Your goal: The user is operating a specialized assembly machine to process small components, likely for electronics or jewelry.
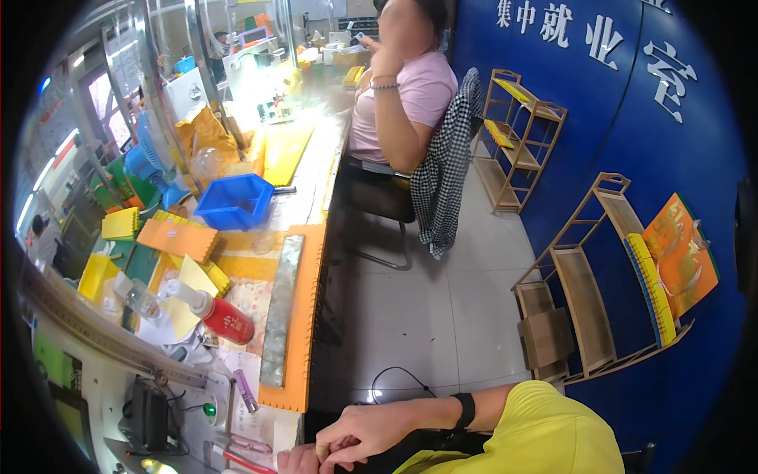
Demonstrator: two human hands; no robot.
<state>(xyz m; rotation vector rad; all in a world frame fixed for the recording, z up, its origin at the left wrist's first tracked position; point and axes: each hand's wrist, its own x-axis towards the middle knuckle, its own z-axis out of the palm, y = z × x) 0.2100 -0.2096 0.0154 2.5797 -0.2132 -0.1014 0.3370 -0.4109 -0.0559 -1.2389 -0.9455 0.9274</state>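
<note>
Low in the view, at the near edge of the bench, my two hands meet. My right hand [363,433] comes in from the right, below a black wristband [466,411] and a yellow sleeve. Its fingers are curled down and pressed against my left hand [298,459], which is partly cut off by the lower edge. The left fingers look bent too. Whatever lies between them, if anything, is hidden. Nearest to the left hand is a red-handled tool [245,460]. Farther up, a long grey metal bar [284,312] lies on an orange board [304,340] with a scalloped edge.
Left of the bar stand a red pump bottle [225,317] and a clear bottle [144,300]. Beyond are a blue bin [234,201] and yellow sheets [286,154]. A person [403,103] sits farther along the bench. Wooden racks [580,292] line the blue wall.
</note>
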